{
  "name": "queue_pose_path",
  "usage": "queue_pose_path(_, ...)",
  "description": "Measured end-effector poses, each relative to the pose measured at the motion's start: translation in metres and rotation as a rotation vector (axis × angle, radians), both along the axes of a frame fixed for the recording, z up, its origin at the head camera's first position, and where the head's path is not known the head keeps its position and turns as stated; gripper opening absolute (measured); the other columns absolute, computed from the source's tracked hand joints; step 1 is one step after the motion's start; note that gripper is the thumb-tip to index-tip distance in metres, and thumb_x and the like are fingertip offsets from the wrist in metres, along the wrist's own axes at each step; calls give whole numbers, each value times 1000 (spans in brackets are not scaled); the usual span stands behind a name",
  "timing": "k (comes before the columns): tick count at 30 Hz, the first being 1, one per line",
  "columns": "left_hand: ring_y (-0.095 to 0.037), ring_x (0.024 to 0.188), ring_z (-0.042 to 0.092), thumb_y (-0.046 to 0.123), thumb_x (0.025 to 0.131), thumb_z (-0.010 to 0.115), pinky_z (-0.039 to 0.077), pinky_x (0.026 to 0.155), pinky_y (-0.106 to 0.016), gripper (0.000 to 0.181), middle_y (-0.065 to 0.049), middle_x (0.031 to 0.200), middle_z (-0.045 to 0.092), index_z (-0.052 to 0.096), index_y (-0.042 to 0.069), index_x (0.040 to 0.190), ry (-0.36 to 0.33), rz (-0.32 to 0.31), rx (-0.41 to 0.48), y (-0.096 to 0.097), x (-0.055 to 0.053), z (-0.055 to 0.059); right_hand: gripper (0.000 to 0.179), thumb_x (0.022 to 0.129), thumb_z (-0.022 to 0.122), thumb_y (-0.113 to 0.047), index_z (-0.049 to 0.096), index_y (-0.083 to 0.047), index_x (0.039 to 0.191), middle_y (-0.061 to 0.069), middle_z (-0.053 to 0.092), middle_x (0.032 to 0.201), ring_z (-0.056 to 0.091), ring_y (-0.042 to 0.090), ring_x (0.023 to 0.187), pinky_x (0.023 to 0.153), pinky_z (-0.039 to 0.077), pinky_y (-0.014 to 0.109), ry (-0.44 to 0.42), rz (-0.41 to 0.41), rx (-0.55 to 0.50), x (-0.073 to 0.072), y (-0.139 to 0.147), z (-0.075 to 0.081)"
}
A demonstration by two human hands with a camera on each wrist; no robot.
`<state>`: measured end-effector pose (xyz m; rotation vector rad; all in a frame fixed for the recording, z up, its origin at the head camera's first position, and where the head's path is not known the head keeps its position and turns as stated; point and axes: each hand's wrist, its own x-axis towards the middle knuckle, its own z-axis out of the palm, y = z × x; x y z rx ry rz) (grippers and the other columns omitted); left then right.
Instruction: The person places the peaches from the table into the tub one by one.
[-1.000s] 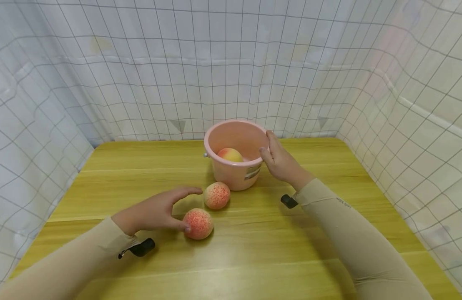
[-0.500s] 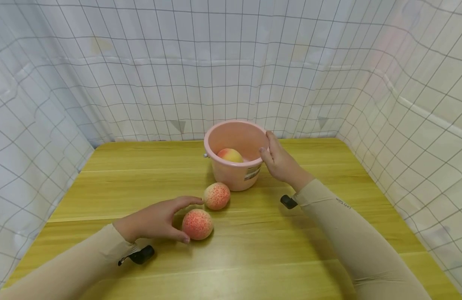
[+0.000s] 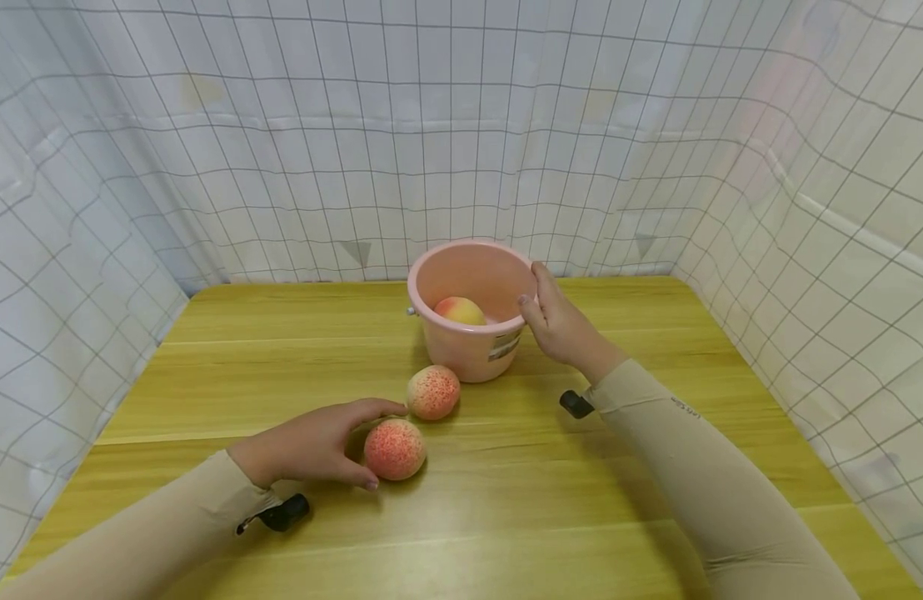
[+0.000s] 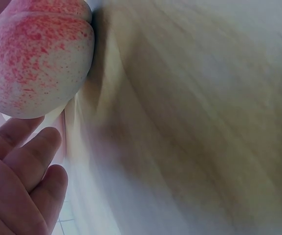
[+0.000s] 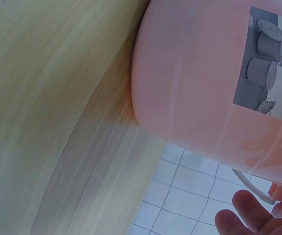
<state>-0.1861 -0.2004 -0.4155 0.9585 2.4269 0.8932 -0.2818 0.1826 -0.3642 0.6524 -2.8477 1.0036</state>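
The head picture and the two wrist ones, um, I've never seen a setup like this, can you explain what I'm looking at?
Sure. There's no robot: these are a person's own bare hands. The wide picture comes from a camera worn on the head, looking forward and down. The other two come from a camera on each wrist.

On the table stand a bucket with a fruit inside, and in front of it a far peach and a near peach.

The right hand holds the bucket by its rim. The left hand is spread around the near peach; I can't tell whether it touches.
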Motion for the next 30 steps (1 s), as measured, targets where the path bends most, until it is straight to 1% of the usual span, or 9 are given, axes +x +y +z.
queue_pose_path(3,-19,141,53,38,80,93,44,119,-48,88,8,152,56,50,23,155,-1,-2,-2,1,0,0,76,114,27,-41,-4,2,167,24,0,176,6,37,164,133,15,55,-1,-1,-3,0,0,0)
queue_pose_path(7,-16,138,56,35,80,93,46,117,-40,87,10,150,57,50,22,155,-6,-7,-1,1,0,-1,75,114,28,-41,-5,1,167,22,-1,176,5,36,165,133,14,54,-5,-2,-8,0,0,0)
queue_pose_path(10,-15,136,57,35,81,92,47,116,-38,87,9,149,58,49,21,155,-15,-15,10,2,0,-1,75,114,28,-40,-5,0,167,22,0,176,6,36,164,133,15,54,-2,2,-15,-1,0,-1)
queue_pose_path(15,-16,134,58,37,82,92,48,115,-39,86,6,147,60,49,21,156,-13,-21,18,2,2,0,73,114,29,-36,-5,0,167,22,-1,176,5,36,165,133,14,55,0,7,-19,-2,0,-2)
queue_pose_path(22,-18,133,60,35,85,90,49,114,-42,82,4,146,61,49,20,155,11,-23,9,2,3,-1,77,114,26,-46,-6,-1,167,21,-2,177,5,35,165,133,14,53,-6,-4,-8,0,-1,-1)
queue_pose_path(25,-17,133,59,33,85,89,49,114,-42,82,5,146,61,49,20,155,7,-23,6,3,2,-1,77,114,26,-45,-5,-1,168,21,-1,177,6,34,165,133,14,53,-6,-7,-10,0,-1,-1)
queue_pose_path(30,-13,133,59,32,85,90,48,115,-39,82,10,145,60,49,22,155,-14,-17,0,4,1,-3,74,114,29,-38,-5,0,167,21,-1,176,6,35,165,133,15,53,-7,-7,-16,-1,0,-3)
